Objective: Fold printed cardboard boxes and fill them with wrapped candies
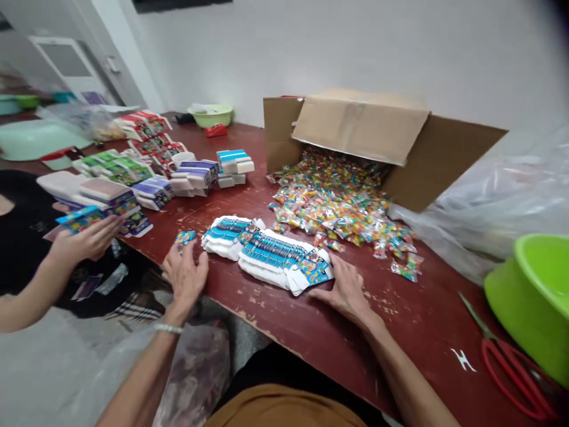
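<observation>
My left hand (pixel 184 276) rests near the table's front edge, its fingertips against a small colourful card (pixel 185 238) that appears pinched in them. My right hand (pixel 344 290) lies with fingers spread, touching the right end of a long row of blue-printed cards on white backing (pixel 278 261). A second, shorter row (pixel 226 237) sits just left of it, between my hands. A heap of small bright plastic packets (pixel 331 198) spreads across the dark red table (pixel 400 320) beyond my right hand.
The packets spill from a tipped cardboard box (pixel 360 127). A co-worker's hand (pixel 86 240) holds printed cards at left, beside stacks of printed boxes (pixel 146 160). A green basin (pixel 531 296) and red-handled scissors (pixel 511 373) sit at right, with clear plastic sheeting (pixel 498 207) behind.
</observation>
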Available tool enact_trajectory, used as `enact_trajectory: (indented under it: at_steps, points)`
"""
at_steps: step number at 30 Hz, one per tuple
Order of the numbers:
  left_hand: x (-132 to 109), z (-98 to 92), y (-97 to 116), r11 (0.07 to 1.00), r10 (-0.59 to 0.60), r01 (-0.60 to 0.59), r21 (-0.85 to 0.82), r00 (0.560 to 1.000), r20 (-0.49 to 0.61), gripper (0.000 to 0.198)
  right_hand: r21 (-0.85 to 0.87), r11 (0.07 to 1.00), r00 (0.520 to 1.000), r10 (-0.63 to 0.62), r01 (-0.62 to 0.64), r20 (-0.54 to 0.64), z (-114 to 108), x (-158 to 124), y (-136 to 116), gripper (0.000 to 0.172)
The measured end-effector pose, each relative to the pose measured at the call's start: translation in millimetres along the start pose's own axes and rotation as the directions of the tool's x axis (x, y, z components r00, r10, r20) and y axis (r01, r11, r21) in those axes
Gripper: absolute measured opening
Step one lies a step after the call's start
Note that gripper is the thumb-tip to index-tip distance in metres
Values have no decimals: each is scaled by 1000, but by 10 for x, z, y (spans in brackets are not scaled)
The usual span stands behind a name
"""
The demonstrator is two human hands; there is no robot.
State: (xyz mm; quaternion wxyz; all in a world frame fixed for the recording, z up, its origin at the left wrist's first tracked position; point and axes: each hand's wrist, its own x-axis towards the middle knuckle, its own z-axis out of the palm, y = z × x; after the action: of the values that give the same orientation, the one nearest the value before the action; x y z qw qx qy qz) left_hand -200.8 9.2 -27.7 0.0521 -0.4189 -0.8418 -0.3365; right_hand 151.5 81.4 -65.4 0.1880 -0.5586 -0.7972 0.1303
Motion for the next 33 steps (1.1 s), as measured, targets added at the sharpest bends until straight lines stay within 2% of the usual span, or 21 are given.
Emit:
enact_trajectory:
  at_steps: [2, 4, 6, 8, 9, 12, 14, 17, 19, 21, 22, 23, 24, 25, 26, 27, 28, 29, 30, 31, 33]
  points:
    - [-271, 25, 207, 990, 142, -141, -21, 990, 15, 42, 14, 999, 999, 52, -52, -9, -12, 38, -38, 91]
    - [-559, 69, 470, 949, 316, -314, -41, 948, 49, 37, 20, 994, 994, 110, -110, -9, -30, 92, -72, 82]
    - [-801, 140, 742, 848, 529, -530, -22, 843, 100, 37, 13, 989, 989, 144, -144, 7, -56, 158, -104, 75]
    - [-959, 228, 966, 775, 622, -632, -3, 762, 177, 38, 13, 988, 988, 150, -151, 29, -85, 220, -132, 76]
    - [-1007, 273, 1048, 760, 634, -650, 2, 742, 218, 39, 23, 988, 987, 154, -154, 36, -97, 246, -142, 77]
    - [-1067, 398, 1165, 765, 612, -645, 10, 731, 303, 42, 119, 970, 977, 210, -212, 28, -108, 295, -146, 79]
    - [-1080, 454, 1168, 776, 594, -631, 12, 737, 324, 46, 281, 920, 956, 292, -273, -30, -99, 308, -128, 71]
    - [-1091, 465, 1151, 789, 584, -615, -11, 744, 325, 48, 640, 735, 922, 373, -225, -103, -121, 303, -93, 46]
    - [-1072, 405, 1155, 810, 577, -581, -82, 766, 283, 50, 768, 622, 927, 359, -151, -109, -205, 278, -92, 40]
    - [-1017, 286, 1178, 837, 538, -485, -252, 812, 224, 53, 807, 580, 940, 324, -110, -104, -360, 229, -136, 40]
    - [-980, 206, 1195, 837, 498, -390, -383, 833, 241, 54, 833, 547, 951, 295, -87, -95, -457, 197, -177, 39]
    - [-942, 118, 1213, 816, 449, -239, -526, 835, 318, 55, 864, 500, 965, 250, -62, -76, -560, 162, -231, 37]
    - [-910, 26, 1234, 767, 404, -26, -641, 795, 451, 56, 895, 445, 981, 187, -43, -46, -659, 126, -294, 35]
    - [-890, -65, 1257, 695, 385, 223, -684, 687, 616, 58, 923, 384, 994, 107, -34, -8, -750, 91, -364, 33]
    - [-887, -151, 1282, 619, 400, 457, -639, 517, 757, 59, 943, 330, 999, 21, -35, 30, -824, 58, -435, 32]
    - [-904, -227, 1308, 558, 440, 629, -540, 328, 836, 59, 956, 290, 996, -60, -45, 65, -880, 30, -503, 30]
    - [-940, -290, 1333, 517, 485, 736, -437, 169, 858, 59, 961, 271, 988, -124, -57, 93, -917, 5, -564, 29]
    - [-993, -340, 1356, 488, 522, 795, -359, 64, 850, 57, 964, 257, 978, -171, -69, 116, -936, -16, -615, 28]
    - [-1056, -374, 1374, 463, 546, 829, -313, 11, 838, 55, 966, 245, 971, -200, -81, 132, -940, -33, -657, 28]
    - [-1122, -395, 1384, 434, 553, 851, -296, 8, 833, 52, 968, 233, 966, -216, -91, 143, -934, -47, -689, 29]
    - [-1236, -408, 1379, 385, 534, 867, -315, 69, 843, 47, 973, 200, 960, -229, -113, 158, -904, -64, -731, 30]
